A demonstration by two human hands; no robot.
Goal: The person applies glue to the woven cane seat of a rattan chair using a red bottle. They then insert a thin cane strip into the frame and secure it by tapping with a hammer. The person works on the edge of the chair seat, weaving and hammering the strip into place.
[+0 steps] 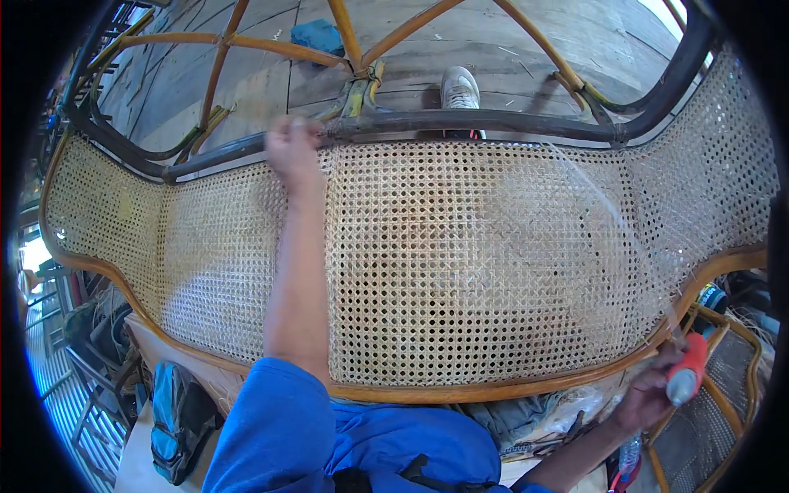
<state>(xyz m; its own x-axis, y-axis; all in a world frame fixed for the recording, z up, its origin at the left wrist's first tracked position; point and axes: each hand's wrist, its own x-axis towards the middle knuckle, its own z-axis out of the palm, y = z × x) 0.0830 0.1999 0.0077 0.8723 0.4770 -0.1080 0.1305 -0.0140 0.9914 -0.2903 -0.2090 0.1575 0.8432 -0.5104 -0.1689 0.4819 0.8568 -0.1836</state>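
A wide woven cane panel [427, 271] lies across my lap, bordered by a light brown rattan rim [460, 393] on the near side and a dark rail [493, 123] on the far side. My left hand [294, 152] is at the dark rail, left of the middle. Motion smears its fingers, so their hold is unclear. At the lower right, beyond the near rim, my right hand [649, 394] is closed on a tool with a red and grey handle [687, 374]. A pale thin strand [604, 201] runs slantwise over the panel from the far rail toward this hand.
Rattan struts [411, 33] rise from the dark rail over a plank floor. A blue cloth [317, 39] and a shoe [460, 89] are beyond it. A blue and black bag [174, 423] sits at the lower left. Another cane-and-rattan piece [715, 403] stands at the right.
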